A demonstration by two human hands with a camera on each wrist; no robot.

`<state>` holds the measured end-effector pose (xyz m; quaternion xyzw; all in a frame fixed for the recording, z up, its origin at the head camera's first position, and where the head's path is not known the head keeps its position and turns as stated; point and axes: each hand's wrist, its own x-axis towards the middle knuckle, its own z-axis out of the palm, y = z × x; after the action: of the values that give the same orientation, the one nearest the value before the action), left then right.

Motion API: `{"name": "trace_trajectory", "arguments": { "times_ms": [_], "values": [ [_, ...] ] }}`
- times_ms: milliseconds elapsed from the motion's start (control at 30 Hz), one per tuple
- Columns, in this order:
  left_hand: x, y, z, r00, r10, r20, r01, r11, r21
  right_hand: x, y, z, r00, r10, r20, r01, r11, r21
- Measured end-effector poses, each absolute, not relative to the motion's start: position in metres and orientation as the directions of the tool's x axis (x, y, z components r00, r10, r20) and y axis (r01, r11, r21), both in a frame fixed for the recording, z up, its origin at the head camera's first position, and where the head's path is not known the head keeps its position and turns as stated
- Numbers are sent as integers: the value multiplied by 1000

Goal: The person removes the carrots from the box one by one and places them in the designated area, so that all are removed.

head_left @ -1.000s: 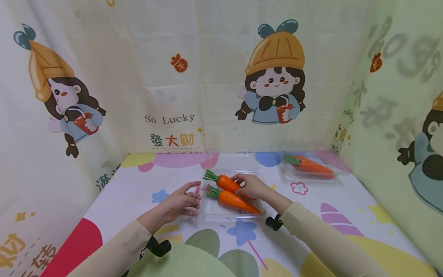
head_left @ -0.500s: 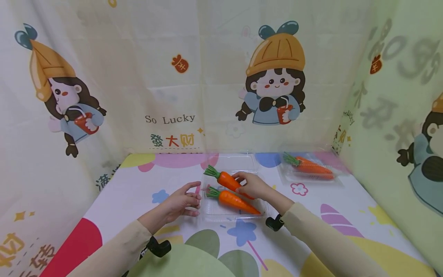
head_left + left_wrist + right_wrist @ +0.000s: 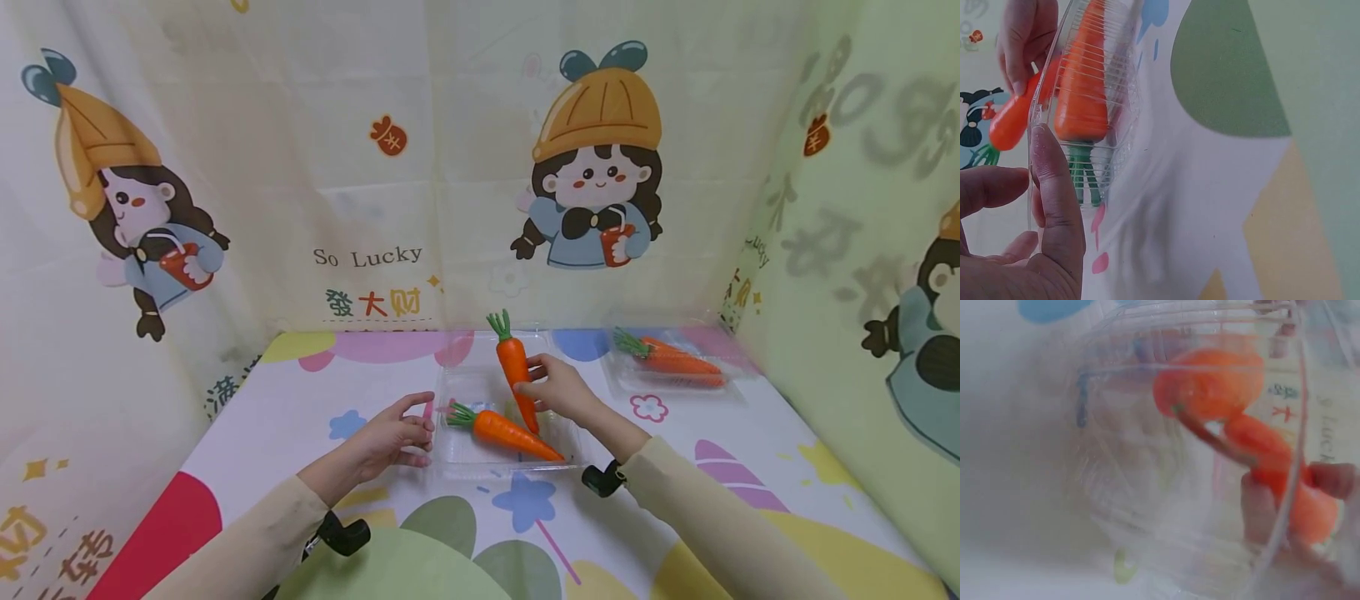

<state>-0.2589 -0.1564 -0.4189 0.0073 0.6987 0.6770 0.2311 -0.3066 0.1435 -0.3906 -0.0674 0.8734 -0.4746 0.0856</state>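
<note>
In the head view, my right hand [image 3: 558,387] pinches an orange carrot [image 3: 513,362] between thumb and fingers. The carrot stands tilted over a clear plastic box [image 3: 461,454], leafy green end up and tip down inside. A second carrot [image 3: 510,435] lies in the box, its green stalks toward the left. My left hand [image 3: 393,437] is at the box's left side with loosely bent fingers. In the left wrist view, its fingertips [image 3: 1044,140] rest right at the box rim. The right wrist view looks blurrily through the clear wall at the carrots.
Another clear box [image 3: 615,375] holding carrots [image 3: 678,362] stands at the back right. The open box's raised lid [image 3: 498,350] is behind it. A printed cloth curtain [image 3: 465,208] encloses the back and sides of the patterned table.
My right hand has lifted its carrot off the other one and swung it from slanting to nearly upright, shifting slightly right. The left hand has stayed in place.
</note>
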Motion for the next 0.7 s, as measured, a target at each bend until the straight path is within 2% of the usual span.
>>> {"name": "trace_trajectory", "arguments": {
  "times_ms": [200,500,700],
  "values": [
    [-259,-156,-417,-894,315,-320,-307,93,947,-309,153,-386,-975,-171,-140,51,442,-896],
    [-259,-155,-417,-893,319,-316,-304,88,949,-313,178,-387,-961,-216,-175,118,253,-960],
    [-260,-155,-419,-893,315,-322,-311,87,946,-309,191,-389,-959,-216,-185,138,214,-967]
  ]
}}
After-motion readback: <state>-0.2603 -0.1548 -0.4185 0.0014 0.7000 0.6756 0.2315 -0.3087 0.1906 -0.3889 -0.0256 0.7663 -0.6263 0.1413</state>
